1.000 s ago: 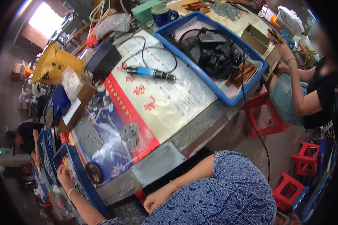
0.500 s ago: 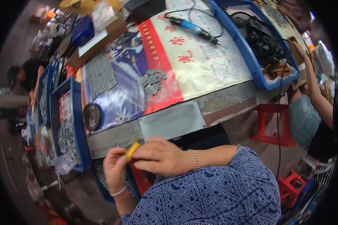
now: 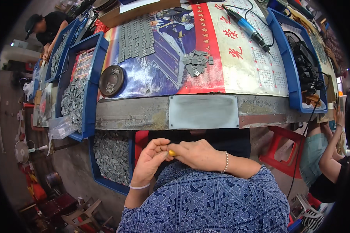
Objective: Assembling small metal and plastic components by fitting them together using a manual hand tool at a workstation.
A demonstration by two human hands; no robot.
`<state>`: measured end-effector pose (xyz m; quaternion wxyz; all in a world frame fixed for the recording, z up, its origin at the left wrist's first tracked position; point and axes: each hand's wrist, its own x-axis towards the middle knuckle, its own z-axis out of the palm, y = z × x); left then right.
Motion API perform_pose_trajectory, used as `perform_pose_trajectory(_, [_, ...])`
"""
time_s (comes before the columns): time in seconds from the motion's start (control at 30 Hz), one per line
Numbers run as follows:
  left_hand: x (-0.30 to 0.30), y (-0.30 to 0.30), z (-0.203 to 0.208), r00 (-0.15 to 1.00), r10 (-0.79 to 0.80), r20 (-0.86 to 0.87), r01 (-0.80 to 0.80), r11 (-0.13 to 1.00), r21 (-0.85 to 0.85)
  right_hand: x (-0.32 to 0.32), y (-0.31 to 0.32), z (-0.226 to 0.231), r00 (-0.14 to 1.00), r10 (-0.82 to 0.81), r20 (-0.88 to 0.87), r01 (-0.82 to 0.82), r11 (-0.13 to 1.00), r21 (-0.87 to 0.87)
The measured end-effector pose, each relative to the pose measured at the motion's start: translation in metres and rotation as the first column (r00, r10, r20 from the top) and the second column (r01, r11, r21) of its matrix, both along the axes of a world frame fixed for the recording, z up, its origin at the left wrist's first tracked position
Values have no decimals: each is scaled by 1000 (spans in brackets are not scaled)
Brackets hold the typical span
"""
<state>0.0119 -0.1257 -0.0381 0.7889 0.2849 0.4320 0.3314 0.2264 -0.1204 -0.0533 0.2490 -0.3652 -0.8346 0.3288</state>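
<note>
Just in front of my body, near the table's front edge, my two hands meet around a small yellow item. Only a short piece of it shows between the fingers, so its kind is unclear. My right hand is closed on it, with a beaded bracelet at the wrist. On its other side, my left hand grips it between thumb and fingers, with a white band at the wrist. Across the table lie rows of small grey metal pieces and a loose heap of similar pieces.
A dark round dish of tiny parts sits at the left. A blue-black electric screwdriver lies at the back. Blue bins of metal parts stand left; another blue bin holds dark items. Red stool at right; co-workers on both sides.
The view has turned and levelled, so the table looks straighter. My hands are closer together, and less of the yellow item shows between them.
</note>
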Motion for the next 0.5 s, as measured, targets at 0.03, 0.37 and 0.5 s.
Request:
perform_pose_trajectory(0.03, [-3, 0, 0, 999, -9, 51, 9, 1000, 0, 1, -1, 0, 998, -30, -61, 21, 990, -139])
perform_pose_trajectory(0.37, [19, -11, -15, 999, 41, -7, -40, 989, 139, 3, -1, -5, 711, -435, -552, -140, 682, -718])
perform_pose_trajectory(0.5, [23, -22, -44, 999, -30, 21, 30, 1000, 0, 4, 0, -6, 513, -563, -648, -246, 627, -739])
